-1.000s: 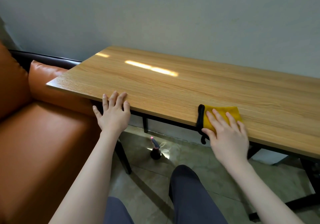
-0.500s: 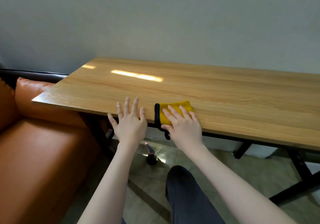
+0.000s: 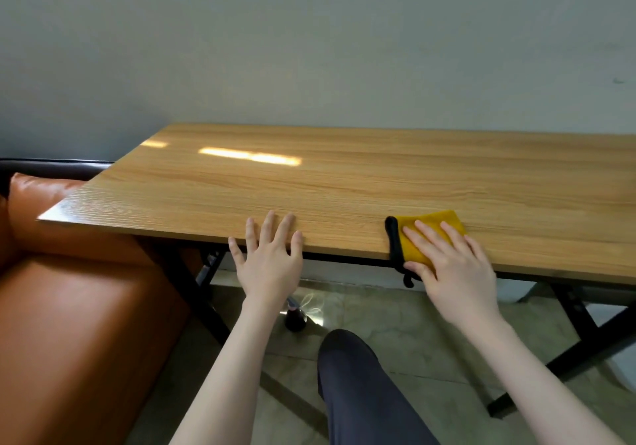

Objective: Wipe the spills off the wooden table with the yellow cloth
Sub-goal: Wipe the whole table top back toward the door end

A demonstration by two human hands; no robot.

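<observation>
The right hand (image 3: 451,265) lies flat, fingers straight and slightly spread, pressing down on the yellow cloth (image 3: 428,238) at the near edge of the wooden table (image 3: 344,183). Its thumb hooks down past the table edge beside the cloth's black trim (image 3: 395,243), which hangs over the edge with a short loop dangling below. The cloth shows beyond and to the left of the fingers; the palm covers its near part. The left hand (image 3: 270,258) is well apart from the cloth, to the left, fingers spread and straight, fingertips resting on the table's near edge while the palm hangs off it, holding nothing. Both bare forearms reach up from the bottom of the view.

The tabletop is light wood grain with a bright window reflection (image 3: 249,156) near its left end; no spill can be made out at this angle. It stands on black metal legs (image 3: 581,327) against a grey wall (image 3: 309,48). An orange leather sofa (image 3: 69,324) sits left, a tiled floor (image 3: 413,334) below, where a small dark bottle (image 3: 295,319), possibly a sprayer, stands. A dark-trousered knee (image 3: 354,369) is in the foreground.
</observation>
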